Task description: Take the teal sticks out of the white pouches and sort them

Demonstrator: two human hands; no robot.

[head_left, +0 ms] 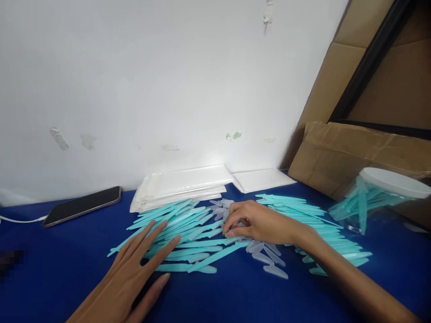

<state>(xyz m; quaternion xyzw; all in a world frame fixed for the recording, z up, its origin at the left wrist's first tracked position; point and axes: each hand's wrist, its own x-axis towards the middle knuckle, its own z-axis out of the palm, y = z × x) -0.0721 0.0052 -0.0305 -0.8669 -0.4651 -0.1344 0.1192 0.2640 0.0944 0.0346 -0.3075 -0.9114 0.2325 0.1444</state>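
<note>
Many turquoise plastic sticks point(198, 242) lie in a pile on the blue table at the centre left. My left hand point(139, 258) rests over the left part of this pile, its fingers spread and holding nothing. Small translucent pieces point(262, 258) are scattered between that pile and a second turquoise pile point(316, 224) on the right. Above the translucent pieces, my right hand point(245, 220) has its thumb and fingers pinched near the tips of the left pile's sticks. What its fingertips hold, if anything, is hidden.
A phone point(84, 205) with a white cable lies at the left by the wall. White flat packets point(182, 181) are stacked behind the piles. On the right, a clear jar point(365, 202) with a white lid holds turquoise sticks beside a cardboard box point(353, 152).
</note>
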